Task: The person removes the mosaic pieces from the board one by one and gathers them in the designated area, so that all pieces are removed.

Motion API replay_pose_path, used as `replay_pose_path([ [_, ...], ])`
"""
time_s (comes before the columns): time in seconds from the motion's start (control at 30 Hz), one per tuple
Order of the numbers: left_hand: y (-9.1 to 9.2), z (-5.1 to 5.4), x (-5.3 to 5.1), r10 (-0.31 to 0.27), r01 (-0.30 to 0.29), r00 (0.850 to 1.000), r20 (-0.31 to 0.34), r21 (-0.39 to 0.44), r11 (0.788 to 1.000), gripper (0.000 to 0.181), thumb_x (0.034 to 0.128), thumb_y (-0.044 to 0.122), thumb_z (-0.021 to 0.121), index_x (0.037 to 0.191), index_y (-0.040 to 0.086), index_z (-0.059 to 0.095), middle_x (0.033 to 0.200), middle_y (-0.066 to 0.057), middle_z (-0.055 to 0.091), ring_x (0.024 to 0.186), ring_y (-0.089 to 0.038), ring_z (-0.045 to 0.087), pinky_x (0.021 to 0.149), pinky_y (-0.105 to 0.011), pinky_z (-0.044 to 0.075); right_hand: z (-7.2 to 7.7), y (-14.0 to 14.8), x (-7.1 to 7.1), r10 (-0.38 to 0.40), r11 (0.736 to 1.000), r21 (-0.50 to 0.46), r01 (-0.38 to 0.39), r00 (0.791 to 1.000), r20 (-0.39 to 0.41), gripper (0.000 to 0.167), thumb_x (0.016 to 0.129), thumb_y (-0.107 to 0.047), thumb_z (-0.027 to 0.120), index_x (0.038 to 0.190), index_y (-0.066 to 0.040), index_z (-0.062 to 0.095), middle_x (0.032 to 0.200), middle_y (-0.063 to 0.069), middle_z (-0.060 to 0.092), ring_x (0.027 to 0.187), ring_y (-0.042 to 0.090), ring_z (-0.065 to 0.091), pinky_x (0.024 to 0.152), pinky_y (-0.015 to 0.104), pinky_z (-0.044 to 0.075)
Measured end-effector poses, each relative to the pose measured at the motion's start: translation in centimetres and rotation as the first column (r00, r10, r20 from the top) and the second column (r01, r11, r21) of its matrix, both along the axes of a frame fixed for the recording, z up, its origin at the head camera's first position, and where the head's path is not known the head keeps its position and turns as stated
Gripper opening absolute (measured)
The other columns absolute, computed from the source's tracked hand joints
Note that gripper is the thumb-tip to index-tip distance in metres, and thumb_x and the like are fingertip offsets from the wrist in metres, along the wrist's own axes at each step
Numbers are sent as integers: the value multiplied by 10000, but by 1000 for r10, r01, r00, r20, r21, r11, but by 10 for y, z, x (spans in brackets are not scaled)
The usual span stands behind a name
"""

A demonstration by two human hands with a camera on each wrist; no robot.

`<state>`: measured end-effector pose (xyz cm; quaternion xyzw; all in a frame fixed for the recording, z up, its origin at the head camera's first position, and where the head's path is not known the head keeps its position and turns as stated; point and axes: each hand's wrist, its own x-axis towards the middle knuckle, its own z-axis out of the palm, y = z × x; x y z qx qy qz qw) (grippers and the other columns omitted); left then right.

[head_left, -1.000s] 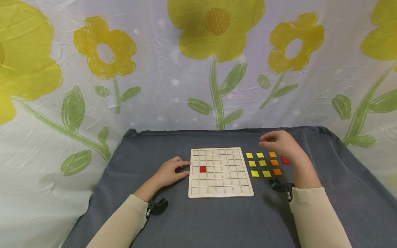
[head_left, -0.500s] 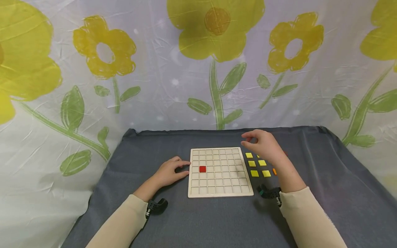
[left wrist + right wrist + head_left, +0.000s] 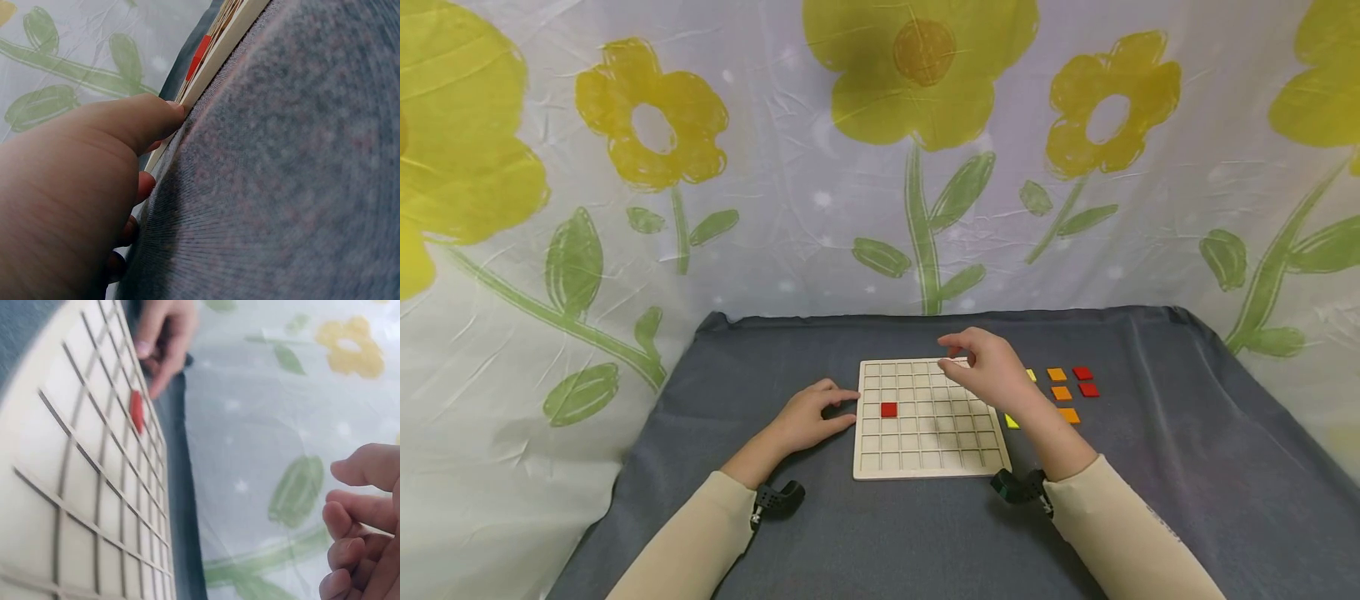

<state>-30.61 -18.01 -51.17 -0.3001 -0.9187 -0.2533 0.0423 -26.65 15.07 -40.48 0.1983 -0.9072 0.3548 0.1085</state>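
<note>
A pale wooden grid board (image 3: 917,463) lies flat on the dark cloth, with one red square tile (image 3: 889,410) in a cell near its left side. My left hand (image 3: 805,417) rests by the board's left edge. Its thumb and forefinger touch that edge, as the left wrist view also shows for the thumb. Above the board's far right part hovers my right hand (image 3: 988,367), fingers bent and thumb apart. In the right wrist view, no tile shows between the right hand's (image 3: 369,531) thumb and fingers. The right hand and forearm hide most of the yellow tiles (image 3: 1012,422).
Right of the board lie orange tiles (image 3: 1061,392) in a column and two red tiles (image 3: 1088,389) beyond them. A dark grey cloth (image 3: 895,533) covers the table. Behind hangs a flower-patterned curtain (image 3: 790,167).
My right hand has moved left from above the tiles to over the board, uncovering the red and orange tiles. The left hand stays at the board's edge.
</note>
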Motion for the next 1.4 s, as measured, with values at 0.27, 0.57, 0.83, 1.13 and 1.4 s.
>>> replay_pose_path([
  [0.27, 0, 0, 0, 1, -1, 1000, -1, -3, 1000, 421, 952, 343, 766, 1351, 223, 701, 934, 79, 515, 709, -107, 415, 651, -301, 377, -16, -23, 1, 61, 998, 16, -62, 998, 29, 346, 966, -171, 733, 1303, -95, 713, 1010, -9, 633, 691, 176, 477, 607, 338, 405],
  [0.57, 0, 0, 0, 4, -4, 1000, -4, -15, 1000, 425, 960, 354, 755, 1361, 227, 695, 953, 80, 523, 728, -105, 430, 662, -310, 386, -35, -44, -2, 112, 982, 138, -129, 986, 126, 493, 947, -204, 761, 1400, -57, 635, 1063, 68, 630, 683, 165, 484, 643, 338, 431],
  [0.83, -1, 2, 1, -1, 1, 1000, 8, -14, 1000, 427, 966, 362, 746, 1367, 223, 692, 964, 67, 536, 736, -107, 440, 663, -309, 392, -53, -53, -3, 207, 951, 193, -242, 961, 183, 476, 1024, -169, 626, 1463, 2, 554, 1057, 77, 582, 730, 164, 496, 714, 353, 451],
  [1.13, 1, 1, 2, 7, -7, 1000, -8, -18, 1000, 425, 962, 357, 752, 1360, 219, 697, 969, 55, 544, 735, -109, 439, 667, -311, 395, -68, -57, -3, 223, 927, 255, -276, 950, 217, 429, 1047, -143, 583, 1439, 34, 567, 1009, 63, 547, 773, 154, 490, 721, 353, 446],
  [1.4, 1, 0, 2, 11, -11, 1000, -5, -11, 1000, 419, 958, 353, 757, 1354, 228, 700, 952, 68, 534, 733, -109, 437, 669, -312, 395, -79, -59, -6, 191, 941, 255, -222, 971, 141, 274, 990, -145, 666, 1242, -56, 726, 937, -2, 546, 773, 141, 498, 724, 333, 447],
])
